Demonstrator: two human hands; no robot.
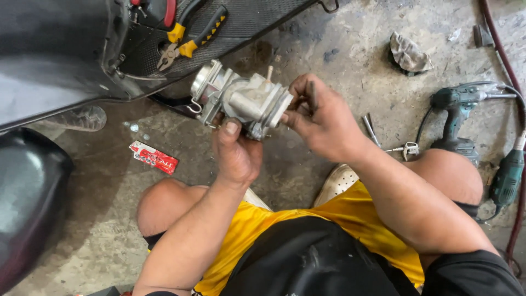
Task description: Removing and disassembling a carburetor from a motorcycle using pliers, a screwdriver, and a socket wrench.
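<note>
The left hand (236,153) supports a silver metal carburettor body (241,98) from below; its fingers are closed around the underside of the casting, with the thumb pressed against the near face. The right hand (320,118) meets the right end of the same part, its fingers closed on that end. A thin dark tool (313,94) lies between the right fingers; its tip is hidden, so what it touches cannot be told. The part is held in the air above the concrete floor (307,49), just in front of the person's knees, with its round throat facing away from the right fingers.

Beyond the left fingers, a pair of pliers with yellow and black handles (189,35) rests on the black footboard of a scooter (66,49). Below and outward of the left fingers, a red and white packet (154,157) lies on the floor. Outward of the right fingers, near the right knee, lie a green power drill (457,112), a second green power tool (507,175) and small metal bits (372,130). Further beyond the right fingers, a crumpled grey rag (410,55) lies on the floor.
</note>
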